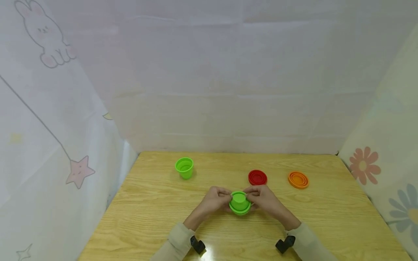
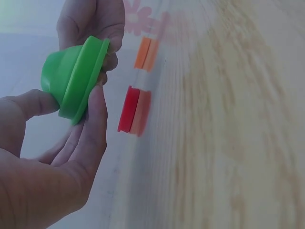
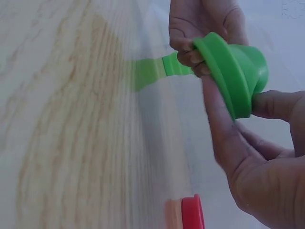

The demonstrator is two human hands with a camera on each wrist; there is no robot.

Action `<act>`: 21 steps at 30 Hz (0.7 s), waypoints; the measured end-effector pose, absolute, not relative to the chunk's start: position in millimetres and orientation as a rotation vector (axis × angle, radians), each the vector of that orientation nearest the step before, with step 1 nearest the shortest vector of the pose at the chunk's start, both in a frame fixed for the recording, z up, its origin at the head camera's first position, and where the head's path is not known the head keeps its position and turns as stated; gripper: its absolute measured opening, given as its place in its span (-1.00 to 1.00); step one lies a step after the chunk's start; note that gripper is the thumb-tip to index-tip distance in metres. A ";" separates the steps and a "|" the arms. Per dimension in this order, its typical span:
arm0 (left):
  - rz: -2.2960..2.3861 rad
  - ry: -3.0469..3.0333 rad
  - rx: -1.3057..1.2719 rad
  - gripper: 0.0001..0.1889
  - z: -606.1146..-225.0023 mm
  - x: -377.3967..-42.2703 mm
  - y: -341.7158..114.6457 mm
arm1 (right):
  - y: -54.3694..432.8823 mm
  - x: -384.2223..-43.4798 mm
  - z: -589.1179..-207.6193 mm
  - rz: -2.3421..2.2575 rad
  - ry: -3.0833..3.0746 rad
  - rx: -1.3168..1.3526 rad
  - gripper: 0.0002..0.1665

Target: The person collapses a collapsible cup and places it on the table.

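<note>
Both hands hold a green collapsible cup (image 1: pixel 240 203) above the near middle of the table. In the head view its narrow base points up toward the camera, and it is only partly extended. My left hand (image 1: pixel 214 200) pinches the cup's left side, thumb on the outer wall and fingers under the rim. On the opposite side my right hand (image 1: pixel 266 198) grips it the same way. Both wrist views show the cup side-on, with a wide rim ring (image 2: pixel 90 81) and a stepped wall (image 3: pixel 238 78). The table hides nothing of it, but fingers cover parts of the rim.
A second green cup (image 1: pixel 184 167), extended, stands upright at the back left of the wooden table (image 1: pixel 147 210). Just beyond the hands lies a flattened red cup (image 1: pixel 257 177). Farther right is a flattened orange cup (image 1: pixel 298 180). Printed cloth walls (image 1: pixel 209 90) surround the table.
</note>
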State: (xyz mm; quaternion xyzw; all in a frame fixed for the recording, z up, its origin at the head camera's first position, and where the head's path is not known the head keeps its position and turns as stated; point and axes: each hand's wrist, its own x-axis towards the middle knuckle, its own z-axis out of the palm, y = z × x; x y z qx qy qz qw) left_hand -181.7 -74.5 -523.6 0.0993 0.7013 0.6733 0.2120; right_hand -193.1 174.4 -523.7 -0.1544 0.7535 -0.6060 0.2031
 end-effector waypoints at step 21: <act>1.790 2.123 0.291 -0.60 -523.5 -183.5 -76.4 | 166.9 -192.1 -521.9 -1.775 2.063 -0.337 -0.40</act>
